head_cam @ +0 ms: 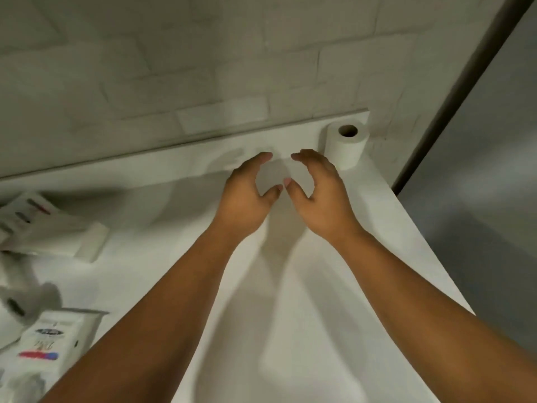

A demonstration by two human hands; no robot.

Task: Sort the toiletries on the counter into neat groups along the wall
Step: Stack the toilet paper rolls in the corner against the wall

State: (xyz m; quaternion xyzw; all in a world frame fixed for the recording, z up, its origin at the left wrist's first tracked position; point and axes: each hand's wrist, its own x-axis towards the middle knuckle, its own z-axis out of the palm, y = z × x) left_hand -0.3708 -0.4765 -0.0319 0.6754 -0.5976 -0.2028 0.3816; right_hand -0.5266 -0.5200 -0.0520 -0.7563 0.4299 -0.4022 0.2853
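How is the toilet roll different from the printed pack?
The toilet roll is round and upright; the printed pack is boxy and lying flat. The roll is plain; the pack has markings. The roll sits by the wall; the pack near the front. Both are white.

White toilet roll (345, 146) stands upright, far right — blurred white packs (43, 344) lie left.

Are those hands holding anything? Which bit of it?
Nothing is held. The left hand and right hand curve toward each other above the counter, and the toilet roll stands untouched beside the right hand.
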